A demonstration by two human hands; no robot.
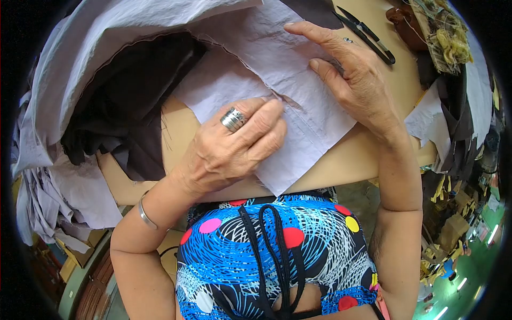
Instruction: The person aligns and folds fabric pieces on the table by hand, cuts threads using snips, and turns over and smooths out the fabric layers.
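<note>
Pinching left hand: is clamping its closed fingers on a seam fold in the lavender-grey cloth.
Right hand: is resting on that cloth, thumb and index finger spreading apart.
Lavender-grey cloth: is lying under both hands, across the beige counter.
Black thread snips: are lying beside the right hand.
Dark cloth: is bunching on the left.

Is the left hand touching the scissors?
Apart. The head view shows the left hand at the cloth, with the right hand between it and the scissors.
</note>
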